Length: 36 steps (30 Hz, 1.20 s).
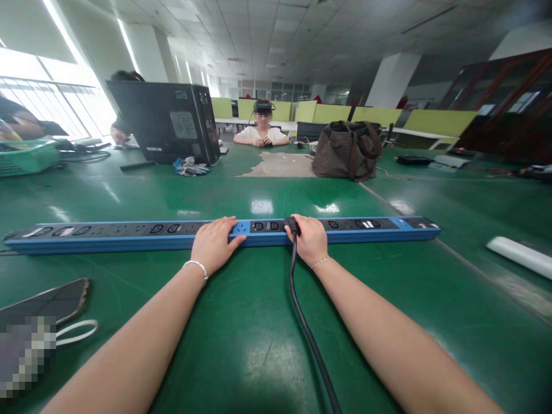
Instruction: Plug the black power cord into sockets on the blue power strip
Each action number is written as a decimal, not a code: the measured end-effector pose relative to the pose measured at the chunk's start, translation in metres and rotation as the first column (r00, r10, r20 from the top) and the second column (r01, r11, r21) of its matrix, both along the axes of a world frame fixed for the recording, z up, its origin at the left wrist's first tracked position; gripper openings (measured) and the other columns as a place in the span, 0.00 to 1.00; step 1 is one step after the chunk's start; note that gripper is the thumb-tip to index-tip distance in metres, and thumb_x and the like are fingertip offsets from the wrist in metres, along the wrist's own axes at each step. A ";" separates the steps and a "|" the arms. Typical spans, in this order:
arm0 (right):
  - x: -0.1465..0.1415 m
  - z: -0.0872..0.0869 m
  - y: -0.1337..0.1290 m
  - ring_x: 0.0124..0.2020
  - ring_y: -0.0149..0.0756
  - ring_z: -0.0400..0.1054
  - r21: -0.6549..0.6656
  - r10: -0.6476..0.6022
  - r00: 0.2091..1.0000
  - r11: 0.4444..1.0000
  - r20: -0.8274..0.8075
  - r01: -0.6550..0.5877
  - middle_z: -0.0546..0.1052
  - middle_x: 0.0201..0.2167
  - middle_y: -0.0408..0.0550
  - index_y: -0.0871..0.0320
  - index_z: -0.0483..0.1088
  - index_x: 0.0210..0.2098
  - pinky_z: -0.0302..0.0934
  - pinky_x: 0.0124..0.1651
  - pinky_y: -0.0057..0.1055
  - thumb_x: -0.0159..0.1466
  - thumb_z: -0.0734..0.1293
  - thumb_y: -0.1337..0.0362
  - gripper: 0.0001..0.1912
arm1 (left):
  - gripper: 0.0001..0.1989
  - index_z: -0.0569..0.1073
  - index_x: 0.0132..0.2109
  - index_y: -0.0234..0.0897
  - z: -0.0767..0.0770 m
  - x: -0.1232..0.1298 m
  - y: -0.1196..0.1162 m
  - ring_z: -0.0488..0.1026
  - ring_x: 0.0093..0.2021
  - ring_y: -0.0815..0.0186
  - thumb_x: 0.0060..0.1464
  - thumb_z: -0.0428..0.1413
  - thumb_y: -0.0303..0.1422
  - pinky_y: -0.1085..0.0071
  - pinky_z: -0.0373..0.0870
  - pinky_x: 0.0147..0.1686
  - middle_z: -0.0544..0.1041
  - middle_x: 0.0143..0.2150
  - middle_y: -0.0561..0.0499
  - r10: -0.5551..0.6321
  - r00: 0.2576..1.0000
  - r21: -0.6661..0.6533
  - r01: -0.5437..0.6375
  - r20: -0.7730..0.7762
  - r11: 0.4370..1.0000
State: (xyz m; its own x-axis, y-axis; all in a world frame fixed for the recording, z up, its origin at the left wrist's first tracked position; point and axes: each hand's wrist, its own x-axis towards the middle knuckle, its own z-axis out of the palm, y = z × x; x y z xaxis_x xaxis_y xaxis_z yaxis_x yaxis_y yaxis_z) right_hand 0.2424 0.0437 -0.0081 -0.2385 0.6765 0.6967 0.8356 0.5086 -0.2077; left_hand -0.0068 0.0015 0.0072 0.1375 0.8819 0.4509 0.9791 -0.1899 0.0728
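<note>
One long blue power strip [267,238] lies crosswise on the green desk [267,322], the left hand [215,241] resting open over it, thumb spread, while the right hand [311,237] grips a black plug [291,224] at its socket face, the black cord [292,279] trailing toward the near side.

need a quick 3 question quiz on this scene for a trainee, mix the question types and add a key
1. Which hand holds the black plug?
2. True or false: the blue power strip is standing on its end.
3. Fill in the blank: in the picture, the brown bag is to the ____ of the computer tower.

Key:
1. The right hand.
2. False: it lies lengthwise across the green table, with the left hand resting on it.
3. right
</note>
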 end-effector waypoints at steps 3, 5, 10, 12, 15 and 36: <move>-0.002 0.006 0.000 0.43 0.41 0.70 0.010 0.035 0.998 0.999 -0.052 -0.035 0.77 0.41 0.53 0.60 0.70 0.44 0.55 0.52 0.36 0.64 0.58 0.54 0.18 | 0.23 0.68 0.54 0.39 0.000 0.000 0.000 0.66 0.57 0.58 0.57 0.47 0.47 0.60 0.59 0.56 0.70 0.57 0.47 0.001 1.000 0.004 -0.001 0.011 1.000; -0.003 0.016 0.001 0.42 0.40 0.70 0.016 -0.005 0.977 1.000 -0.215 0.008 0.77 0.41 0.52 0.59 0.69 0.46 0.59 0.49 0.36 0.64 0.57 0.53 0.20 | 0.23 0.68 0.54 0.39 0.000 0.000 0.000 0.65 0.57 0.58 0.57 0.47 0.47 0.60 0.59 0.56 0.70 0.57 0.47 0.003 1.000 0.000 -0.003 0.015 1.000; 0.022 0.039 0.011 0.43 0.40 0.69 0.053 -0.090 0.856 0.989 -0.510 0.135 0.75 0.43 0.53 0.59 0.66 0.49 0.62 0.46 0.35 0.63 0.57 0.53 0.22 | 0.23 0.67 0.54 0.40 0.001 0.001 -0.001 0.65 0.58 0.58 0.57 0.47 0.46 0.59 0.59 0.56 0.70 0.58 0.47 0.003 1.000 -0.016 -0.003 0.009 1.000; 0.048 0.039 0.015 0.41 0.39 0.70 0.047 -0.102 0.854 0.988 -0.511 0.146 0.75 0.44 0.53 0.59 0.66 0.51 0.63 0.45 0.35 0.60 0.60 0.54 0.23 | 0.23 0.67 0.55 0.40 0.002 0.001 -0.001 0.65 0.58 0.58 0.57 0.47 0.46 0.59 0.59 0.56 0.70 0.58 0.47 0.006 1.000 -0.019 -0.006 0.011 1.000; 0.091 0.031 0.018 0.39 0.39 0.70 -0.006 -0.158 0.825 0.983 -0.542 0.184 0.76 0.41 0.51 0.58 0.70 0.45 0.64 0.45 0.36 0.59 0.59 0.55 0.19 | 0.23 0.67 0.55 0.41 0.001 0.001 -0.001 0.65 0.58 0.58 0.57 0.47 0.47 0.58 0.59 0.56 0.70 0.58 0.46 0.006 1.000 -0.021 -0.006 0.014 1.000; 0.133 0.018 0.017 0.40 0.43 0.72 -0.183 -0.273 0.907 0.957 -0.320 0.224 0.79 0.37 0.49 0.54 0.75 0.42 0.64 0.46 0.39 0.58 0.61 0.55 0.18 | 0.24 0.67 0.55 0.39 0.000 -0.001 0.000 0.65 0.58 0.58 0.57 0.46 0.47 0.59 0.60 0.56 0.70 0.58 0.46 -0.007 1.000 -0.012 0.007 0.004 1.000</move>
State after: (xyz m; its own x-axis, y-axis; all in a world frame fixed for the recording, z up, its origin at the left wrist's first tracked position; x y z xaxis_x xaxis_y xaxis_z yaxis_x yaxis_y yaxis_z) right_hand 0.3759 0.0611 0.0101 0.1830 0.7787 0.6001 0.7978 0.2391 -0.5535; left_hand -0.0074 0.0017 0.0076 0.1420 0.8861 0.4412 0.9774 -0.1960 0.0790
